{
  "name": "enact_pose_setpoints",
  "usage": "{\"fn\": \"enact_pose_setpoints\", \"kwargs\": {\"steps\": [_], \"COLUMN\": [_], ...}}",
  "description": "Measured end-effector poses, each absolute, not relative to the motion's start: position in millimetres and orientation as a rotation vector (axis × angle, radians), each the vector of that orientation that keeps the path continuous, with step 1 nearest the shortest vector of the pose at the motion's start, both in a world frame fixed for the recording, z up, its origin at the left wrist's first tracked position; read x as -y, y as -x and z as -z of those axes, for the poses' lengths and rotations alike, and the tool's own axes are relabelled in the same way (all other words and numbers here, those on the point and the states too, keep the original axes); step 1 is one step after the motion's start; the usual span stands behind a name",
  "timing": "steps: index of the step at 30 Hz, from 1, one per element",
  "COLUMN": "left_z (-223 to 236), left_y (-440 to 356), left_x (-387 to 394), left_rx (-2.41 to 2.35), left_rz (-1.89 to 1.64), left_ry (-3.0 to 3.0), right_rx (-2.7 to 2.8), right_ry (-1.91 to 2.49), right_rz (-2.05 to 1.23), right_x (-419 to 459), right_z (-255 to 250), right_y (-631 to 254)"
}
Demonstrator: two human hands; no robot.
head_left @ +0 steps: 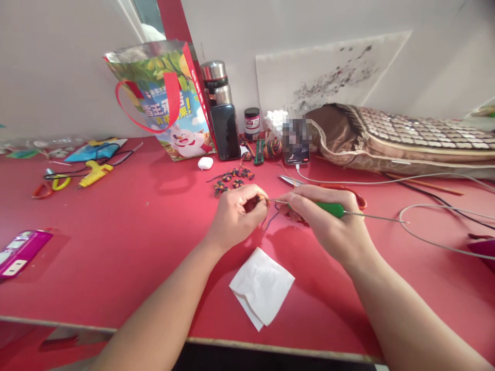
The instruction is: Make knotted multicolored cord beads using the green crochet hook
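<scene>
My left hand [237,214] is closed in a pinch around a small crochet piece [263,199] of dark and orange yarn, mostly hidden by the fingers. A crochet hook [330,209] with a green handle lies in my right hand [332,221], whose fingers are wrapped round it. Its thin metal tip points left and meets the piece; a longer metal end sticks out to the right. Loose yarn ends [273,219] hang between the hands. Just beyond my left hand lie several small multicoloured crocheted rounds [227,178]. Scissors [290,180] with orange-red handles lie partly hidden behind my right hand.
A folded white tissue [263,288] lies in front of my hands on the red table [154,257]. Farther back stand a shopping bag [174,108], a dark phone [225,133], a jar [252,123] and a yarn ball [272,148]. A yellow glue gun [95,172] lies left, a white cable [348,182] right.
</scene>
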State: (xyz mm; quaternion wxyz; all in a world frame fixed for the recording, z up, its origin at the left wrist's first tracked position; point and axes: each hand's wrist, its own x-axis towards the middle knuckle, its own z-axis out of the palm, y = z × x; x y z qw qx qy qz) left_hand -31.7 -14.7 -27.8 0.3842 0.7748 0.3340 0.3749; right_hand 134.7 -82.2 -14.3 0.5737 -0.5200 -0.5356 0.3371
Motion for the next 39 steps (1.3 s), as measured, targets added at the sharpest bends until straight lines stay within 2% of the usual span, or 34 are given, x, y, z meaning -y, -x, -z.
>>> {"fn": "enact_pose_setpoints", "kwargs": {"steps": [3,8,15,26,33,39], "left_z": [25.8,26.9,27.1,26.1,20.1,22.7], "left_y": [32.8,34.5,34.0,34.0,37.1,38.1], "left_x": [13.4,12.2,15.2,15.8,16.2,17.7], "left_rx": [-0.782,-0.685,-0.788,-0.631,-0.564,-0.465], "left_rz": [-0.892,-0.853,-0.914,-0.88,-0.684,-0.654], "left_ry": [-1.715,-1.608,-1.872,-2.227,-1.974,-1.757], "right_rx": [1.138,1.006,1.025,1.042,1.005,0.922], "right_ry": [1.176,1.145,1.23,1.354,1.279,1.207], "right_rz": [-0.913,-1.095,-0.997,-1.132,-1.34,-1.469], "right_x": [80.8,78.7,79.8,79.4,75.0,73.3], "right_z": [12.7,11.8,6.0,5.7,4.0,5.5], "right_y": [-138.2,-145.3,-142.2,-155.3,-163.2,-167.1]}}
